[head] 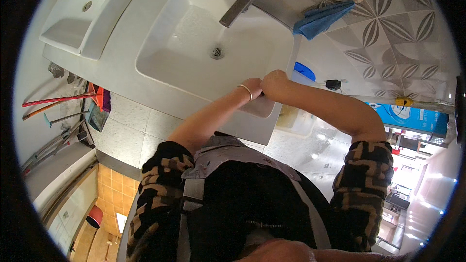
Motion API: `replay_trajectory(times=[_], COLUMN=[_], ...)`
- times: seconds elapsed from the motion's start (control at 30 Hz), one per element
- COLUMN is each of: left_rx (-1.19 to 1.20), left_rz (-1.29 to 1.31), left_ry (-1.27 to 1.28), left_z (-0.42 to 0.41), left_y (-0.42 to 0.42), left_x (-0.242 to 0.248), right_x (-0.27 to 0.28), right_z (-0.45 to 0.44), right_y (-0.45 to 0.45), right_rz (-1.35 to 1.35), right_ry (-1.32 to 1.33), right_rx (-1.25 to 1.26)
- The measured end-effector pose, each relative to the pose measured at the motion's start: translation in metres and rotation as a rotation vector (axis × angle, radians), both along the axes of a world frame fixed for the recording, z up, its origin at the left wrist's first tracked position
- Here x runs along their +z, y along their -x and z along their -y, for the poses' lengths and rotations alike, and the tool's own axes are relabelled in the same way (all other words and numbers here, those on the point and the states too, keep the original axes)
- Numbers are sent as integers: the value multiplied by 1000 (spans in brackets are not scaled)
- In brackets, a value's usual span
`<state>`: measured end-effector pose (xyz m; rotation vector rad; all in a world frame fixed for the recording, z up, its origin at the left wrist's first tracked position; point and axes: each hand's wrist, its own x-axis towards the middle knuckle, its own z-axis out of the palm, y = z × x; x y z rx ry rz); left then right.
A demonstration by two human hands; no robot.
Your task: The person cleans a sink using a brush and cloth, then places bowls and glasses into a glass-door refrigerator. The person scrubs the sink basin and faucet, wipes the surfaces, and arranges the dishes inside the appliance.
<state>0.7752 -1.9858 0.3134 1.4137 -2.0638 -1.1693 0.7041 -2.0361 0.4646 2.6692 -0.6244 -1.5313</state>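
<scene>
My left hand (255,86), with a pale bangle (246,92) at its wrist, is curled at the near right corner of the white sink basin (167,43). Against it presses my right hand (275,81), its fingers also curled. A small dark spot shows beneath the meeting point; whether the hands grip anything is hidden. Above the basin reaches a dark faucet (240,3), and no stream of water can be made out below its spout. The drain (216,53) lies near the basin's middle.
A blue cloth (324,20) hangs on the patterned tile wall right of the sink. Below it stand a clear plastic tub (298,123) and a blue rim (304,71). A second white basin (76,11) is at left, with a dustpan (98,116) and a red-handled tool (58,100) below.
</scene>
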Motion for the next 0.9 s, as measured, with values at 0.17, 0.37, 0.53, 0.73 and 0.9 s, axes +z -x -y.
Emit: replay_trajectory(times=[0.17, 0.37, 0.53, 0.73, 0.9], left_rx=[-72, 63, 74, 202, 145], left_rz=[16, 67, 61, 225, 310], left_ry=[33, 9, 153, 212, 320], left_z=[-13, 54, -26, 70, 96], left_y=[0, 4, 5, 25, 19], left_x=[0, -8, -24, -8, -50], right_x=[-13, -44, -8, -53, -16], right_z=[-4, 47, 25, 104, 99], right_y=[14, 14, 33, 55, 49], right_rz=[-11, 12, 189, 236, 258], right_ry=[-45, 110, -272, 9, 12], right_rx=[-77, -11, 228, 156, 138])
